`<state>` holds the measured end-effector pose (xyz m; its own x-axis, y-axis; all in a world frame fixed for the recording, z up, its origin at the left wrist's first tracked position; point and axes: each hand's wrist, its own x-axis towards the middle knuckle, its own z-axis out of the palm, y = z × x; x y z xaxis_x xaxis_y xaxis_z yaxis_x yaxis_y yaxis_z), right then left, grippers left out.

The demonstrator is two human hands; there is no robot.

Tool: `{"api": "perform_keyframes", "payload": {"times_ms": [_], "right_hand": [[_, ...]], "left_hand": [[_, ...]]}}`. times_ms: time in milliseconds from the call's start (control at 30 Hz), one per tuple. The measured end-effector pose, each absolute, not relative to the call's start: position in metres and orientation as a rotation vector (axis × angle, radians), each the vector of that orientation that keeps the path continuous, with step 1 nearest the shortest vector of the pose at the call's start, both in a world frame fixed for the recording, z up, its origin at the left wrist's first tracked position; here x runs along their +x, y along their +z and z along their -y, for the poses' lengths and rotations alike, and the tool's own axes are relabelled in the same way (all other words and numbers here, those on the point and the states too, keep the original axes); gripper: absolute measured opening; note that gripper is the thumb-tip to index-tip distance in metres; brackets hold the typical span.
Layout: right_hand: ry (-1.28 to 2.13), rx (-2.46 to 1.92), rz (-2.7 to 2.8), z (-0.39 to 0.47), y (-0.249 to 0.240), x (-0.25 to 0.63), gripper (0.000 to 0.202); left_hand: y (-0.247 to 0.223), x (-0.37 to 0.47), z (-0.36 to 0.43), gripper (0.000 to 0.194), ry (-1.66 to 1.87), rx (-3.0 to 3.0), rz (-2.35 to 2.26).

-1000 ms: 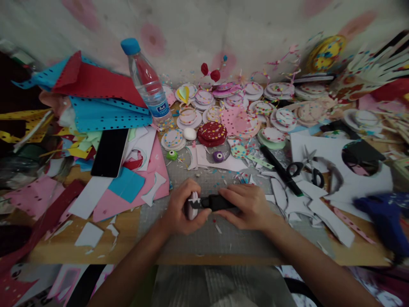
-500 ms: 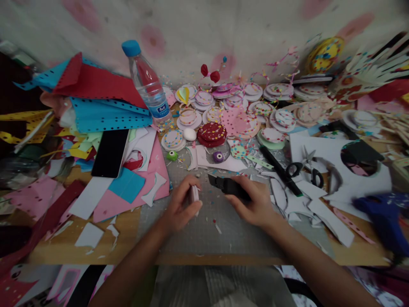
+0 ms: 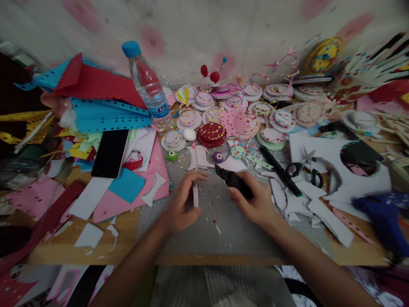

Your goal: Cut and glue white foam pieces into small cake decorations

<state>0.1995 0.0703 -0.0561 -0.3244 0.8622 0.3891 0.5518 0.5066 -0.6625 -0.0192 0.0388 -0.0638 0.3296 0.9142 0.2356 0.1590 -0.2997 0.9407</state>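
Over the grey cutting mat [image 3: 207,241], my left hand [image 3: 182,207] is closed round a thin pale pink-and-white foam piece [image 3: 195,195], seen on edge between thumb and fingers. Most of its face is hidden by the hand. My right hand [image 3: 255,198] grips a black utility knife [image 3: 235,181], its dark blade pointing up and to the left, apart from the foam piece. Just beyond my hands lie a purple craft punch [image 3: 219,157], a green craft punch [image 3: 171,156] and a white egg-shaped object [image 3: 189,134].
Small decorated paper hats [image 3: 211,134] and discs crowd the back. A water bottle [image 3: 150,85] stands behind a phone [image 3: 110,153] at left. Scissors [image 3: 305,164], white foam offcuts [image 3: 332,219] and a blue glue gun [image 3: 383,209] lie at right.
The knife has shifted slightly right and its blade has tipped upward. My left hand's fingers have spread a little from the thumb, and the foam piece has turned edge-on.
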Motion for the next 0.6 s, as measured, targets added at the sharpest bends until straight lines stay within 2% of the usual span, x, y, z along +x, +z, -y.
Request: {"api": "perform_keyframes", "payload": {"times_ms": [133, 300, 367, 467, 600], "right_hand": [[0.539, -1.161, 2.022, -0.07, -0.055, 0.2, 0.019], [0.461, -1.128, 2.051, -0.071, -0.056, 0.2, 0.022], [0.444, -1.121, 2.056, -0.072, -0.056, 0.2, 0.022], [0.421, -1.115, 2.057, -0.072, -0.056, 0.2, 0.021], [0.42, -1.115, 2.059, -0.071, -0.056, 0.2, 0.022]], "left_hand": [[-0.061, -0.019, -0.042, 0.061, 0.937, 1.952, -1.23], [-0.065, -0.021, -0.04, 0.026, 1.037, 1.845, -1.306], [-0.069, -0.022, -0.038, 0.021, 1.16, 1.635, -1.235], [-0.076, -0.022, -0.037, 0.022, 1.27, 1.419, -1.145], [-0.079, -0.022, -0.038, 0.033, 1.296, 1.263, -1.062]]}}
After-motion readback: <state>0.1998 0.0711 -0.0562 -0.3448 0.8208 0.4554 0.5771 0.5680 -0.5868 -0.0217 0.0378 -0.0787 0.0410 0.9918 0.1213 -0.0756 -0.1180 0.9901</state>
